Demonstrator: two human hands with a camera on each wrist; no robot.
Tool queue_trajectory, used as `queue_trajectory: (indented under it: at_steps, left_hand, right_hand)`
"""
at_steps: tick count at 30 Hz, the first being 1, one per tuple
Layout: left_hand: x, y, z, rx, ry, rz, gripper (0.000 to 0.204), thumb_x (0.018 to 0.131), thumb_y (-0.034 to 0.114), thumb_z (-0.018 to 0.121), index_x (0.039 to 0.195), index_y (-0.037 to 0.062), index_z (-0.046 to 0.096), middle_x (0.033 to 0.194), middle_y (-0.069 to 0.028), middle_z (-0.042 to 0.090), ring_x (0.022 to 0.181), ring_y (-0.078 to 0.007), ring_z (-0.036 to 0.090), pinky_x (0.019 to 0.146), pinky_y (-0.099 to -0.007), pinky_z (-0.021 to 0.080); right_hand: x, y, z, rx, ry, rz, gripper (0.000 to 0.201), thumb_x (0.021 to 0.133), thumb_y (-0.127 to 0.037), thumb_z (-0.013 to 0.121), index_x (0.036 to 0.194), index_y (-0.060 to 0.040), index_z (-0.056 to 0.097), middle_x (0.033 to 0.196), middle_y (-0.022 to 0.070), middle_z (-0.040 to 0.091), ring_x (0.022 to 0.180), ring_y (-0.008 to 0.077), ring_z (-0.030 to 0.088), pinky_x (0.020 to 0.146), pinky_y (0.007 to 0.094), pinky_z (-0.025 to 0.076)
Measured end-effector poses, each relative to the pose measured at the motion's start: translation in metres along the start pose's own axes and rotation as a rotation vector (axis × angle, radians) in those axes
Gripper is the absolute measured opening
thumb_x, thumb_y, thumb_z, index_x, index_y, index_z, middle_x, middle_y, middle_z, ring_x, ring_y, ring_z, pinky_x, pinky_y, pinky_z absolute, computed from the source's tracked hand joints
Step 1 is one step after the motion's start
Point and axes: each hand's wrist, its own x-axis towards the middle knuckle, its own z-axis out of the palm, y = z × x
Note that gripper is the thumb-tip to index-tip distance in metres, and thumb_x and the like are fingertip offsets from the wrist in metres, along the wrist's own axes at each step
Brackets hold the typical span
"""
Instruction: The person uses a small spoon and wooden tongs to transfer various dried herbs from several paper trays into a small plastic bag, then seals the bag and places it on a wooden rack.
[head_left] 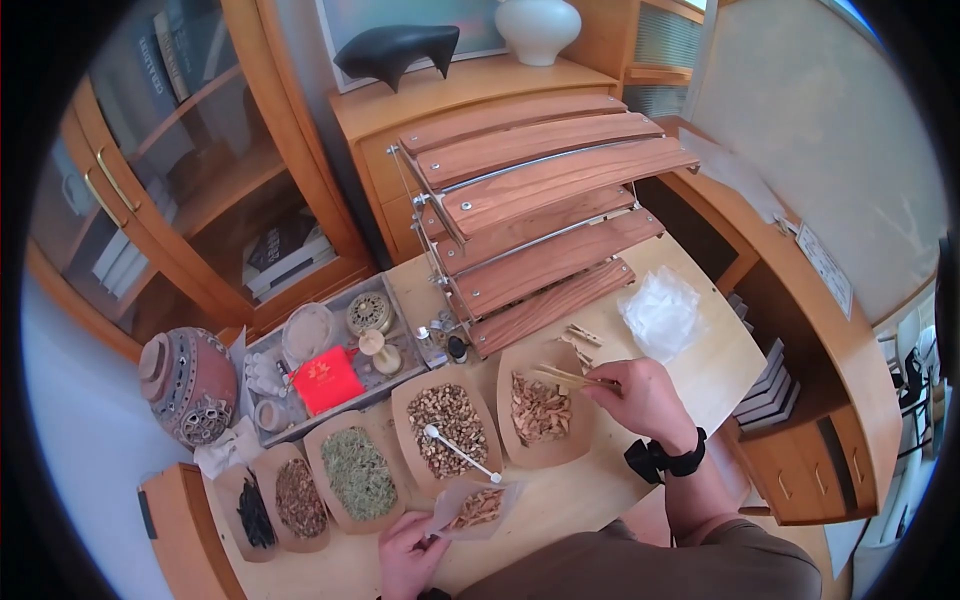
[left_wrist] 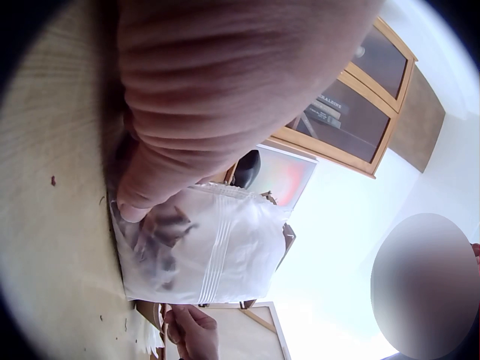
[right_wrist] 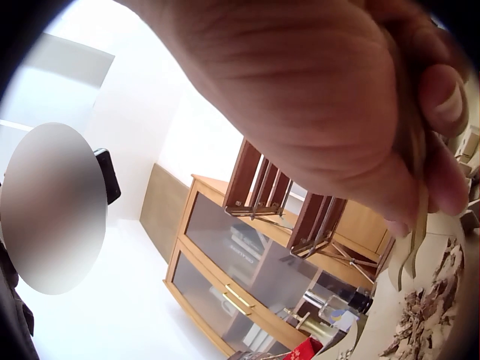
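Note:
My right hand point(head_left: 645, 402) grips a pair of pale wooden tweezers point(head_left: 568, 376), their tips over a paper tray point(head_left: 584, 440) of reddish-brown dried chips point(head_left: 538, 412). In the right wrist view the two tips of the tweezers point(right_wrist: 409, 266) stand slightly apart, close above the chips. Near the table's front edge, my left hand point(head_left: 408, 556) holds the side of a small translucent bag point(left_wrist: 240, 247). Similar brown chips point(head_left: 478, 510) show inside that bag, and its mouth is spread. The left thumb point(left_wrist: 133, 210) presses on the bag's wall.
Left of it are trays of chopped pieces point(head_left: 440, 405), green herb point(head_left: 355, 470), brown bits point(head_left: 300, 500) and dark strips point(head_left: 255, 512). A white spoon point(head_left: 462, 453) lies across one. Behind stand a grey caddy point(head_left: 388, 290), a tiered wooden rack point(head_left: 560, 250) and crumpled white plastic point(head_left: 660, 312).

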Motion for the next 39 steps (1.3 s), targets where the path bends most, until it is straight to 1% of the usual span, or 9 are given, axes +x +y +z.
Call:
queue_trajectory:
  at_steps: [2,4,7,11,14,16,29,35,39]
  left_hand:
    - [0.000,-0.005,0.002,-0.006,-0.005,-0.004,0.020,0.092,0.008,0.081,0.111,0.0004,0.078,0.091,-0.0073,0.068,0.072,-0.0148,0.061,0.066,-0.0294,0.049]
    - [-0.001,-0.012,0.007,-0.034,0.055,-0.034,0.026,0.081,0.001,0.086,0.106,0.0048,0.084,0.088,-0.0022,0.070,0.065,-0.0062,0.054,0.057,-0.0244,0.042]
    - [-0.001,-0.012,0.007,-0.039,0.059,-0.039,0.025,0.081,0.000,0.086,0.105,0.0043,0.084,0.089,-0.0011,0.070,0.066,-0.0046,0.053,0.058,-0.0235,0.041]
    - [-0.001,-0.010,0.008,-0.037,0.068,-0.047,0.025,0.081,0.000,0.086,0.106,0.0043,0.084,0.090,-0.0017,0.071,0.066,-0.0041,0.053,0.058,-0.0228,0.041]
    - [-0.001,-0.011,0.008,-0.057,0.069,-0.050,0.026,0.081,0.000,0.086,0.106,0.0046,0.084,0.091,-0.0017,0.072,0.066,-0.0037,0.053,0.058,-0.0224,0.041]
    - [-0.001,-0.012,0.008,-0.042,0.058,-0.052,0.027,0.081,-0.001,0.086,0.107,0.0045,0.084,0.092,-0.0018,0.072,0.067,-0.0036,0.053,0.058,-0.0223,0.042]
    - [-0.001,-0.014,0.006,-0.045,0.043,-0.047,0.030,0.080,-0.002,0.085,0.109,0.0041,0.084,0.093,-0.0021,0.071,0.065,-0.0038,0.053,0.058,-0.0221,0.042]
    - [-0.001,-0.012,0.006,-0.058,0.050,-0.055,0.030,0.080,-0.001,0.085,0.110,0.0041,0.084,0.092,-0.0025,0.071,0.063,-0.0041,0.052,0.057,-0.0225,0.041]
    - [0.000,-0.010,0.005,-0.038,0.046,-0.048,0.030,0.080,0.000,0.086,0.110,0.0041,0.084,0.092,-0.0035,0.071,0.062,-0.0047,0.053,0.057,-0.0229,0.041]
  right_hand:
    - [0.000,-0.003,0.000,0.023,-0.027,0.041,0.020,0.086,-0.018,0.081,0.099,-0.0024,0.081,0.083,0.0189,0.076,0.074,0.0365,0.073,0.069,0.0414,0.058]
    - [-0.001,-0.002,0.002,-0.007,-0.057,0.019,0.021,0.086,-0.019,0.082,0.099,-0.0024,0.082,0.082,0.0191,0.076,0.074,0.0364,0.073,0.069,0.0408,0.058]
    - [-0.001,-0.001,0.007,-0.022,-0.059,-0.008,0.019,0.086,-0.018,0.082,0.098,-0.0023,0.082,0.082,0.0184,0.076,0.074,0.0362,0.073,0.069,0.0403,0.058]
    - [0.000,0.002,0.004,0.007,-0.053,-0.060,0.019,0.087,-0.018,0.082,0.098,-0.0025,0.082,0.083,0.0181,0.076,0.074,0.0360,0.073,0.069,0.0403,0.058]
    - [-0.001,0.002,0.002,0.125,-0.071,0.070,0.018,0.087,-0.017,0.082,0.099,-0.0035,0.082,0.083,0.0181,0.076,0.075,0.0357,0.073,0.069,0.0402,0.058]
    - [0.001,0.001,0.002,0.068,-0.050,0.051,0.021,0.089,-0.015,0.082,0.105,-0.0010,0.081,0.080,0.0178,0.075,0.069,0.0279,0.073,0.066,0.0358,0.057]
    - [0.004,-0.010,0.006,-0.008,-0.016,-0.134,0.020,0.086,-0.016,0.086,0.101,-0.0033,0.082,0.083,0.0185,0.076,0.072,0.0359,0.072,0.067,0.0380,0.057]
    - [0.004,-0.012,0.000,0.089,-0.027,-0.076,0.020,0.086,-0.013,0.085,0.102,-0.0023,0.082,0.082,0.0185,0.075,0.069,0.0330,0.071,0.064,0.0366,0.056]
    - [0.005,-0.013,-0.003,0.110,-0.050,-0.039,0.019,0.088,-0.011,0.084,0.104,-0.0011,0.082,0.079,0.0172,0.074,0.066,0.0260,0.070,0.063,0.0333,0.055]
